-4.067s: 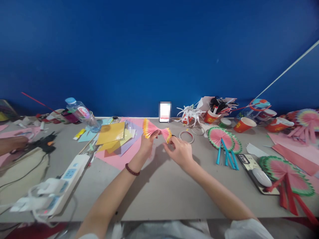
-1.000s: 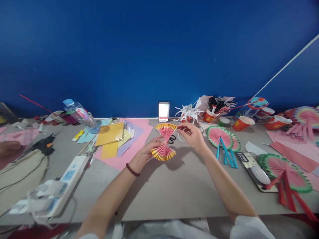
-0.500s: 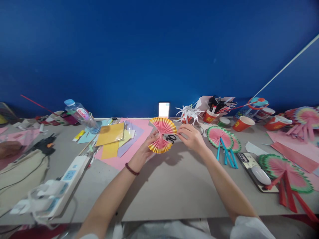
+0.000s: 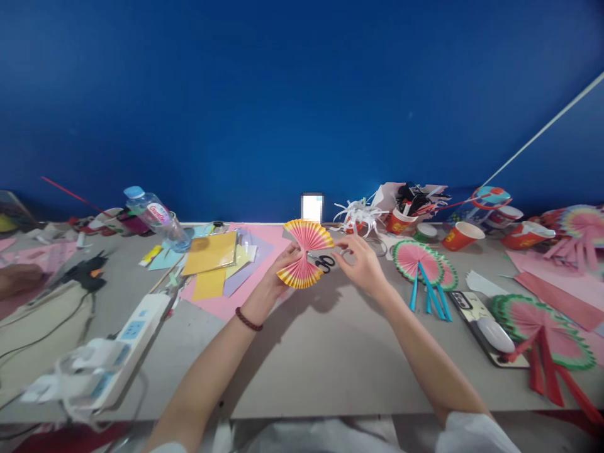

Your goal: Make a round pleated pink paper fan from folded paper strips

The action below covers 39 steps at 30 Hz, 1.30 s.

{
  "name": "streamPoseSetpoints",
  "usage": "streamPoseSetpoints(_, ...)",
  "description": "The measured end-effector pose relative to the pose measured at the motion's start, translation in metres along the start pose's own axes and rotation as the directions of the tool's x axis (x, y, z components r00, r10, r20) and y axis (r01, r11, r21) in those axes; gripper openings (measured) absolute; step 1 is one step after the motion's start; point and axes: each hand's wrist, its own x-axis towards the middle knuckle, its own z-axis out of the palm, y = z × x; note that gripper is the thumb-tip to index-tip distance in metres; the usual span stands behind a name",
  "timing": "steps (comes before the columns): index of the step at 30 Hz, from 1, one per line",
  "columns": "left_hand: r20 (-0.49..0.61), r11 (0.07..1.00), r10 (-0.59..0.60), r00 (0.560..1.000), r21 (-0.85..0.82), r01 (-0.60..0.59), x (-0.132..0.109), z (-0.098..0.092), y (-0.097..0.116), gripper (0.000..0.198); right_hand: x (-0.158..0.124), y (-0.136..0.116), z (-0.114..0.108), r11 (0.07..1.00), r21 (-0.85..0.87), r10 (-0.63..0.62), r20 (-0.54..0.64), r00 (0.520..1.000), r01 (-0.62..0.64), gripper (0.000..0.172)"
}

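Note:
A pleated pink paper fan point(image 4: 309, 238) with yellow-and-white edges is spread into two halves that meet at a narrow middle. My left hand point(image 4: 282, 267) grips it at that middle from the left, fingers closed. At the right end of the upper half is my right hand point(image 4: 361, 263), its thumb and index finger curved and a little apart. Whether those fingertips touch the paper edge I cannot tell. Black-handled scissors point(image 4: 325, 264) show behind the fan, partly hidden by it.
Coloured paper sheets point(image 4: 210, 255), a bottle point(image 4: 155, 214) and a power strip point(image 4: 134, 340) lie left. At right are watermelon-patterned fans point(image 4: 418, 261), a phone point(image 4: 467, 302), a mouse point(image 4: 494, 335) and paper cups point(image 4: 462, 236). Another person's hand point(image 4: 21, 281) is far left. A blue wall point(image 4: 283, 113) stands behind.
The fan's lower half has swung slightly down and left, so the gap on the right is wider and more of the scissors shows. My right thumb and index finger have parted.

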Motion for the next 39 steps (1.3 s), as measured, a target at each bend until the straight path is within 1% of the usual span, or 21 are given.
streamPoseSetpoints(2, 0.05, 0.999, -0.037, 0.998, -0.01, 0.038, 0.0, 0.0, -0.002, 0.025, 0.001, -0.003, -0.003, 1.0, -0.012, -0.007, -0.04, 0.999, 0.006, 0.024)
streamPoseSetpoints(3, 0.056, 0.999, -0.051, 0.997, -0.009, 0.051, 0.0, 0.001, -0.003, 0.027, 0.001, -0.005, -0.004, 1.0, -0.015, -0.015, -0.06, 0.998, 0.014, 0.028)
streamPoseSetpoints(6, 0.045, 0.996, -0.081, 0.996, 0.026, 0.08, -0.001, 0.0, -0.007, 0.03, 0.001, -0.01, -0.005, 0.999, -0.031, -0.023, -0.135, 0.991, 0.019, 0.033)
streamPoseSetpoints(8, 0.044, 0.994, -0.085, 0.995, 0.067, 0.082, -0.002, 0.001, -0.009, 0.028, 0.001, -0.013, -0.005, 0.999, -0.044, -0.031, -0.173, 0.984, 0.024, 0.034)
streamPoseSetpoints(13, 0.071, 0.985, -0.117, 0.991, 0.139, 0.107, -0.005, 0.005, -0.011, 0.023, 0.001, -0.022, -0.007, 0.997, -0.04, -0.068, -0.175, 0.982, 0.062, 0.029)
streamPoseSetpoints(17, 0.013, 0.983, -0.07, 0.997, 0.17, 0.066, -0.005, 0.009, -0.014, 0.023, 0.0, -0.028, -0.005, 0.996, -0.031, -0.088, -0.171, 0.981, 0.084, 0.024)
streamPoseSetpoints(21, -0.065, 0.969, -0.014, 0.998, 0.243, 0.029, -0.003, 0.011, -0.019, 0.026, -0.002, -0.033, 0.001, 0.994, -0.033, -0.112, -0.155, 0.981, 0.109, 0.014)
streamPoseSetpoints(23, -0.074, 0.961, 0.015, 0.997, 0.276, 0.006, -0.003, 0.011, -0.022, 0.026, -0.004, -0.035, 0.005, 0.994, -0.04, -0.111, -0.174, 0.978, 0.105, 0.012)
streamPoseSetpoints(25, -0.068, 0.959, 0.031, 0.997, 0.284, -0.011, -0.003, 0.012, -0.024, 0.026, -0.006, -0.037, 0.008, 0.993, -0.057, -0.117, -0.221, 0.968, 0.107, 0.011)
streamPoseSetpoints(29, -0.051, 0.96, 0.049, 0.997, 0.277, -0.033, -0.004, 0.011, -0.027, 0.025, -0.009, -0.037, 0.011, 0.984, -0.108, -0.164, -0.284, 0.945, 0.139, 0.011)
streamPoseSetpoints(32, -0.05, 0.948, 0.069, 0.996, 0.313, -0.05, -0.003, 0.01, -0.03, 0.025, -0.009, -0.036, 0.012, 0.992, -0.079, -0.118, -0.296, 0.948, 0.099, 0.01)
streamPoseSetpoints(35, -0.079, 0.937, 0.092, 0.993, 0.345, -0.059, -0.002, 0.009, -0.031, 0.026, -0.007, -0.035, 0.012, 1.0, 0.024, -0.01, -0.288, 0.958, 0.017, 0.005)
streamPoseSetpoints(37, -0.105, 0.933, 0.105, 0.989, 0.355, -0.061, -0.002, 0.009, -0.032, 0.027, -0.007, -0.034, 0.012, 0.996, 0.077, 0.054, -0.259, 0.964, -0.035, 0.003)
streamPoseSetpoints(39, -0.121, 0.932, 0.11, 0.986, 0.357, -0.06, -0.002, 0.008, -0.032, 0.026, -0.008, -0.035, 0.014, 0.996, 0.086, 0.058, -0.244, 0.968, -0.038, 0.005)
